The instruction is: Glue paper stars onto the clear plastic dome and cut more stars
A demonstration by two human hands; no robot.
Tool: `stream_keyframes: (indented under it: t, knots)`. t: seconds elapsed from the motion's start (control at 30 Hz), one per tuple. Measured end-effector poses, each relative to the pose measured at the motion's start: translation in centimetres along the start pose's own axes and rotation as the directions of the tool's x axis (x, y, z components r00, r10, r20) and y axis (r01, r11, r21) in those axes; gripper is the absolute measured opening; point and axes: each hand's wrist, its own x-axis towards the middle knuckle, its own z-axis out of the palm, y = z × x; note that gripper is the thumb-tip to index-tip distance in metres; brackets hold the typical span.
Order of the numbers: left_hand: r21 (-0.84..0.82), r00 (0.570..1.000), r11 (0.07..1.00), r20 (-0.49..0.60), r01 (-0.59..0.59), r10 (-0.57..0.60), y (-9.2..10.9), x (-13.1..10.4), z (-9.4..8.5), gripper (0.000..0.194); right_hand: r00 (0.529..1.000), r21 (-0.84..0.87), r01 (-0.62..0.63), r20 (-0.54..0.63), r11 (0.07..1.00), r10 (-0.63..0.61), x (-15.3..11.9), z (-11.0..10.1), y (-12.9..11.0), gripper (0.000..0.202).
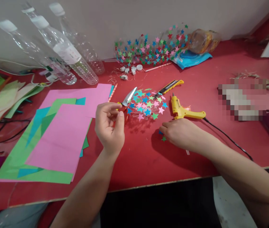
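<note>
My left hand (110,126) is raised over the red table, palm up, its fingers curled toward the thumb; whether anything small is between them is hidden. Scissors (130,96) with red handles lie just behind it, blades pointing away. My right hand (178,132) is down at the table with its fingers pressed together by a blue star (160,132) and a green star (163,139). A loose pile of paper stars (147,104) lies between and beyond the hands. Right behind my right hand is a yellow glue gun (184,111), its nozzle pointing away.
Coloured paper sheets (60,136) cover the left. Clear bottles (70,57) lean at the back left; a star-covered bottle (150,49) lies along the wall near a blue packet (191,59). A yellow cutter (171,87) lies behind the stars. The glue gun's black cord (229,137) runs right.
</note>
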Motion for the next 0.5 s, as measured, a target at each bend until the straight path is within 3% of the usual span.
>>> stream_keyframes:
  t: [0.17, 0.5]
  knots:
    - [-0.021, 0.999, 0.999, 0.015, 0.034, -0.033, 0.04, -0.2, 0.09, 0.008, 0.999, -0.017, -0.044, -0.014, 0.999, 0.044, 0.51, 0.17, -0.15, 0.015]
    - [-0.108, 0.999, 0.993, -0.001, 0.046, -0.046, -0.71, 0.3, 0.07, 0.01, 1.0, -0.129, 0.01, -0.018, 0.992, -0.012, 0.57, 0.57, -0.7, 0.021]
